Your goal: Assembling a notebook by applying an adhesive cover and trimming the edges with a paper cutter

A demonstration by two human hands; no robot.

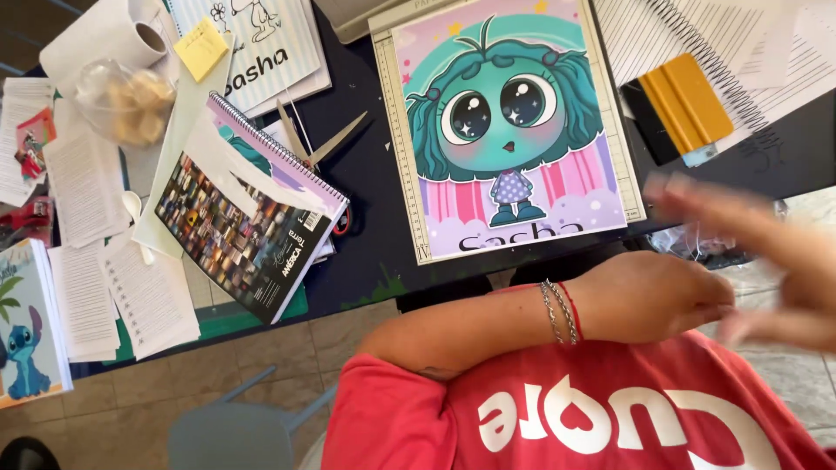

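Head view: the left hand point(649, 296) lies across the red shirt, grip loosely curled and holding nothing, while the blurred right hand point(766, 261) spreads its fingers, grip wide. Both hang just off the counter point(374, 218) edge; the cartoon print point(509, 122) lies up-left of them, long axis running away, left hand nearer.

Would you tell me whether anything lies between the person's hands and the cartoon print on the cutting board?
Nothing visible does. The left hand and blurred right hand hang off the table's edge, right of the cartoon print; the yellow squeegee lies beside it.
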